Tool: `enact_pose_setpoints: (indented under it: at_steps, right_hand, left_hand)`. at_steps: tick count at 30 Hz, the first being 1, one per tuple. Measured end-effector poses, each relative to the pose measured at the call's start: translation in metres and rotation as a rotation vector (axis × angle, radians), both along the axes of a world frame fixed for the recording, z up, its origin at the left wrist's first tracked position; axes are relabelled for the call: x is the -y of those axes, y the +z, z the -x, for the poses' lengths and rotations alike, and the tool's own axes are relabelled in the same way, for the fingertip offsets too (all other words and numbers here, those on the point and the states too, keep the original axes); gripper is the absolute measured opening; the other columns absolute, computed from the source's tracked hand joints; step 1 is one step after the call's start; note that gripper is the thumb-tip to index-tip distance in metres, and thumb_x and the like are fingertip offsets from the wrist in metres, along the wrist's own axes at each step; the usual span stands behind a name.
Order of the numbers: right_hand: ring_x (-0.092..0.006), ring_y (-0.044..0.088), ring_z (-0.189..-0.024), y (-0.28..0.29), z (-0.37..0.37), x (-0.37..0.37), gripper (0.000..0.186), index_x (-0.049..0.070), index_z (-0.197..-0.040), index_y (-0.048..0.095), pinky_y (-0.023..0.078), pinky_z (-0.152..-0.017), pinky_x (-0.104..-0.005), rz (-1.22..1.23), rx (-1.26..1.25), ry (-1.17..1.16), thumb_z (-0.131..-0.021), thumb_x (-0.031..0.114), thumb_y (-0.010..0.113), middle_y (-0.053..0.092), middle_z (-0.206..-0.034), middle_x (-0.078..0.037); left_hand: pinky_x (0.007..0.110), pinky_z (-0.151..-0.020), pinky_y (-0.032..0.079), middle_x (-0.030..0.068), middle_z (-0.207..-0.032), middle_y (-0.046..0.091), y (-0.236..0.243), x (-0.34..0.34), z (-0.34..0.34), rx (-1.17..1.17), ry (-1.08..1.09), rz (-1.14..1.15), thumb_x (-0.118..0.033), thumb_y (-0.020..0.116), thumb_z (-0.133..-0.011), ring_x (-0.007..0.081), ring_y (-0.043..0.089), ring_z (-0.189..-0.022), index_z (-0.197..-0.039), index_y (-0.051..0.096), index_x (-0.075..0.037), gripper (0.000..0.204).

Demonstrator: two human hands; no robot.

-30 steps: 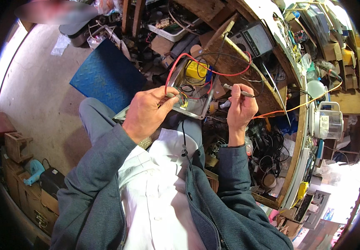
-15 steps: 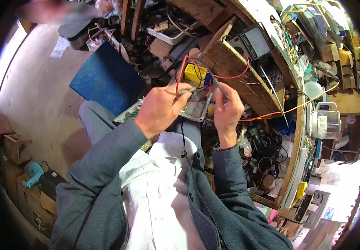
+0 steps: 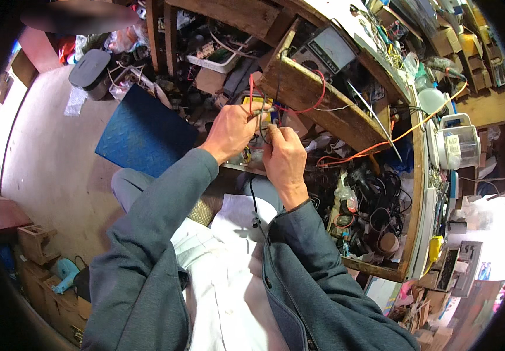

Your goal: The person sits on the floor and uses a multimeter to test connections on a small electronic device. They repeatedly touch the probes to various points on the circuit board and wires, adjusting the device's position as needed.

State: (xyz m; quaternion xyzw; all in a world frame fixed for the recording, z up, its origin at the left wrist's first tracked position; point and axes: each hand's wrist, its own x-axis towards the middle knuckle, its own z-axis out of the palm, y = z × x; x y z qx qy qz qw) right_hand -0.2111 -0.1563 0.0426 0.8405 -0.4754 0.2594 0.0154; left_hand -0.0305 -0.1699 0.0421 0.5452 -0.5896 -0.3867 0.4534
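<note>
Both my hands are close together over an open metal case by my knees. My left hand pinches a slim grey probe on the red lead. Just to its right, my right hand is closed on what looks like the probe of the black lead, mostly hidden by my fingers. A yellow block sits behind my fingertips, partly covered, with small wires around it. Whether the tips touch anything inside the case cannot be made out.
An old meter rests behind a slanted wooden board. A blue textured mat lies left. Tangled black cables fill space at right, beside the bench edge with a clear plastic jug and clutter.
My right hand has moved leftward, in beside my left hand, its probe lowered into the case area. My left hand has risen slightly. The whole view has shifted a little.
</note>
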Motion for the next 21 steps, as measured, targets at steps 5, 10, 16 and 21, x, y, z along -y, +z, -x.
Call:
enact_pose_setpoints:
  at_steps: [5, 10, 16, 21]
  right_hand:
    - [-0.0361, 0.070, -0.092, -0.004, 0.001, -0.005, 0.045, 0.004, -0.121, 0.072, 0.059, -0.081, -0.0443, 0.004, 0.057, -0.008, -0.076, -0.001, 0.076, 0.068, -0.101, -0.014]
    - [-0.0363, 0.069, -0.092, -0.002, 0.000, -0.003, 0.045, -0.003, -0.122, 0.069, 0.059, -0.076, -0.0446, 0.021, 0.050, 0.008, -0.077, -0.001, 0.073, 0.065, -0.102, -0.016]
    - [-0.0367, 0.070, -0.093, -0.006, -0.001, -0.002, 0.046, 0.002, -0.124, 0.070, 0.059, -0.080, -0.0447, 0.048, 0.079, -0.020, -0.078, -0.003, 0.071, 0.068, -0.105, -0.015]
    - [-0.0360, 0.071, -0.094, -0.003, -0.003, -0.004, 0.046, 0.003, -0.123, 0.071, 0.060, -0.079, -0.0445, 0.063, 0.049, -0.041, -0.078, -0.001, 0.071, 0.068, -0.106, -0.014]
  left_hand:
    - [0.034, -0.081, 0.060, 0.0216, -0.112, 0.080, -0.019, 0.016, 0.003, 0.087, -0.016, 0.167, -0.015, 0.070, -0.105, 0.0207, 0.079, -0.096, -0.130, 0.075, -0.001, 0.029]
    - [0.039, -0.084, 0.060, 0.0240, -0.111, 0.078, -0.022, 0.026, 0.004, 0.158, -0.044, 0.203, -0.016, 0.070, -0.103, 0.0346, 0.079, -0.099, -0.128, 0.075, -0.001, 0.029]
    - [0.041, -0.082, 0.060, 0.0242, -0.106, 0.078, -0.015, 0.035, 0.004, 0.210, -0.075, 0.131, -0.017, 0.070, -0.103, 0.0368, 0.079, -0.095, -0.126, 0.076, -0.001, 0.028]
    - [0.042, -0.080, 0.060, 0.0244, -0.104, 0.078, -0.017, 0.039, 0.005, 0.239, -0.046, 0.142, -0.019, 0.070, -0.103, 0.0379, 0.078, -0.093, -0.124, 0.076, -0.002, 0.027]
